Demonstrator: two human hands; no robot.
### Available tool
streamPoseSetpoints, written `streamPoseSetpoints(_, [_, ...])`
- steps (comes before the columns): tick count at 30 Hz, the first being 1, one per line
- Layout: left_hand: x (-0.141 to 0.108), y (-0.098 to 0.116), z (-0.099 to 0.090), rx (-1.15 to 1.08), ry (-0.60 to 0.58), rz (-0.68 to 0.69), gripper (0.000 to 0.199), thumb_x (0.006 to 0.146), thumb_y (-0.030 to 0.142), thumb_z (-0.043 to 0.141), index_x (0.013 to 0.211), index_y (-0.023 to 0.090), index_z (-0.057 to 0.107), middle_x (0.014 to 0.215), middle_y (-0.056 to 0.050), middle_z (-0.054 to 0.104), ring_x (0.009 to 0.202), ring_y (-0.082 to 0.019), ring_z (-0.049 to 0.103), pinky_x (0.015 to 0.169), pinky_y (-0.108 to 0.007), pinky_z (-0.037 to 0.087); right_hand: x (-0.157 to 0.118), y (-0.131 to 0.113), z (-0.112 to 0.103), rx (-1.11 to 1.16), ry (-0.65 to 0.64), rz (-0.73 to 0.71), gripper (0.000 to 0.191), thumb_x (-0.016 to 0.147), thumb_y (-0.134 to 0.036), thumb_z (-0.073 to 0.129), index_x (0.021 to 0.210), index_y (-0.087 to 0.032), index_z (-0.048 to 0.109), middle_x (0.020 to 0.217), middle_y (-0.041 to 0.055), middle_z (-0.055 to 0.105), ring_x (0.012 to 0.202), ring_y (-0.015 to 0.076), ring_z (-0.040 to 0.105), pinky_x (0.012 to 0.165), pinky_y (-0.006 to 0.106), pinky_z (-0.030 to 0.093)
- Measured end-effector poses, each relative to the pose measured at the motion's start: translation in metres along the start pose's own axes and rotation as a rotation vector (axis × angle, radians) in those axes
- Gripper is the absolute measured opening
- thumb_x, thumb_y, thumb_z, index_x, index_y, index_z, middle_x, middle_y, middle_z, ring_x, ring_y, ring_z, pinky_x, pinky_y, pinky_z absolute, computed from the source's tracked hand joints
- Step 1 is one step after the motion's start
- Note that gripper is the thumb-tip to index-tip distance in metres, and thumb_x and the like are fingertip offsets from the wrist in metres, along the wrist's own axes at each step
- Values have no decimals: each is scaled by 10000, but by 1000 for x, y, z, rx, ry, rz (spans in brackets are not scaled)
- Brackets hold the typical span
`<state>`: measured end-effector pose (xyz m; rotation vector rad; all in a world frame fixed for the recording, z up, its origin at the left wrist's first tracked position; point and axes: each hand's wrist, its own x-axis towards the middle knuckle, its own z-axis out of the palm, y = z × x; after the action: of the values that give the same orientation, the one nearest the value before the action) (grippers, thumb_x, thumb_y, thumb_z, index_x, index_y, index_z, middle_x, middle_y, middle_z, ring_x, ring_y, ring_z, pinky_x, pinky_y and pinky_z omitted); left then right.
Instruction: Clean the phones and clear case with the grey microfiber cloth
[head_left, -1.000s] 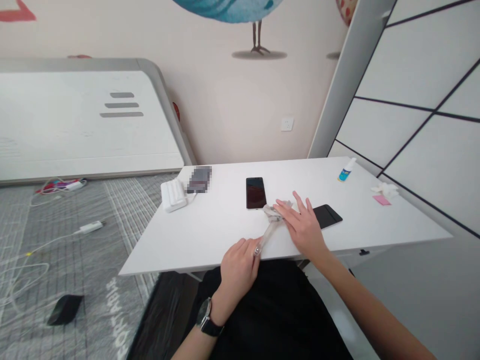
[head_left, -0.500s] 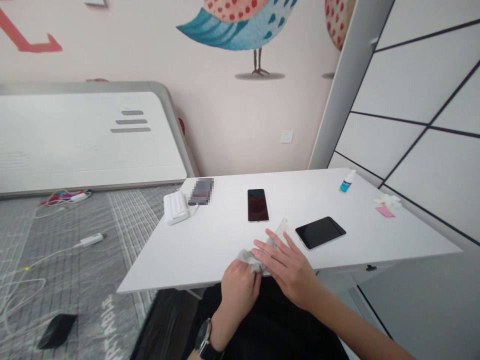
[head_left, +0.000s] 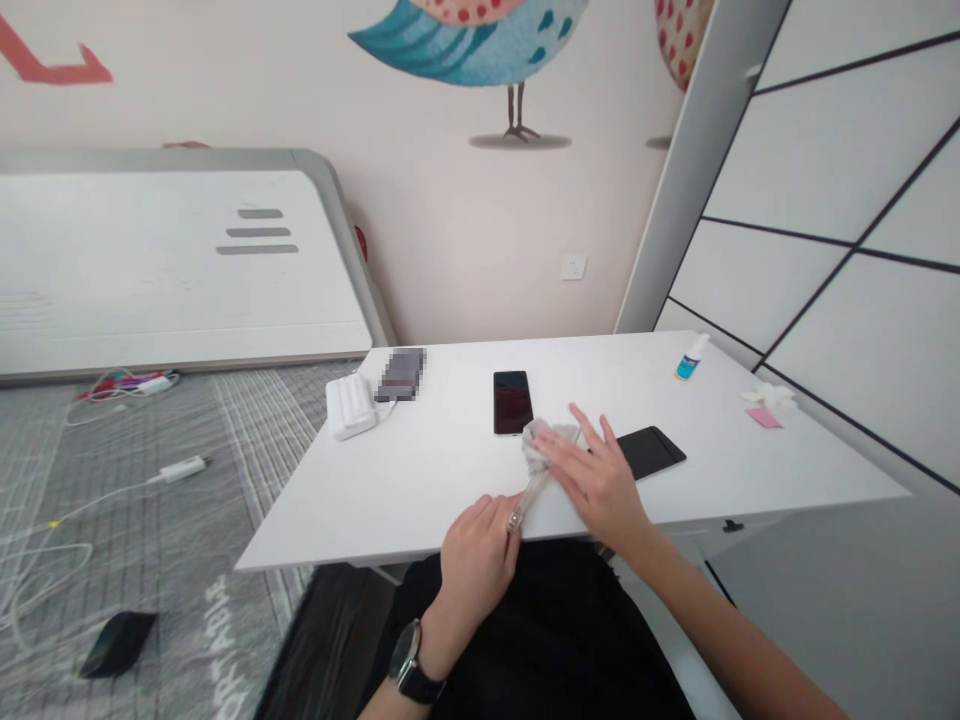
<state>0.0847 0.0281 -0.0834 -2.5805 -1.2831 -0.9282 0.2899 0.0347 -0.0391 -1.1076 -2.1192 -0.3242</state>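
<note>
My left hand is closed on the near end of a clear phone case, seen nearly edge-on above the front of the table. A crumpled whitish-grey cloth wraps the far part of the case. My right hand presses the cloth there, thumb side hidden, with some fingers stretched out. Just beyond the cloth lies a dark-screened phone. A small black tablet lies flat behind my right hand, which hides its left part.
On the white table are a white power bank and a blurred-out dark device at the left. A small spray bottle, a pink slip and crumpled white tissue lie at the right. Cables run over the carpet.
My right hand and the cloth have slid away from my left hand toward the far end of the case, baring its near part. My left hand keeps its hold.
</note>
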Motion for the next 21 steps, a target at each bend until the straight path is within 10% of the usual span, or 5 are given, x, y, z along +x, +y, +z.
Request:
streamPoseSetpoints(13, [-1, 0, -1, 21, 25, -6, 202, 990, 182, 493, 844, 210, 630, 759, -51, 675, 722, -222, 614, 659, -349, 457, -7, 3, 0, 109, -134, -124, 428, 1064, -182, 437, 1459, -258, 587, 1474, 32, 626, 1554, 255, 316, 1254, 560, 308])
streamPoseSetpoints(17, [-1, 1, -1, -4, -26, -8, 181, 1016, 168, 476, 1049, 202, 651, 815, -32, 688, 755, -206, 621, 668, -332, 463, -7, 5, 1, -4, 17, 69, 449, 1067, -206, 447, 1493, -308, 550, 1441, 28, 651, 1567, 289, 275, 1241, 664, 256])
streamPoseSetpoints(21, [-2, 0, 0, 34, 23, -9, 192, 960, 162, 518, 822, 210, 643, 738, -52, 671, 704, -216, 611, 639, -340, 456, -8, 0, 2, 88, -137, -113, 470, 1061, -178, 434, 1514, -266, 522, 1515, 21, 585, 1575, 261, 257, 1260, 579, 288])
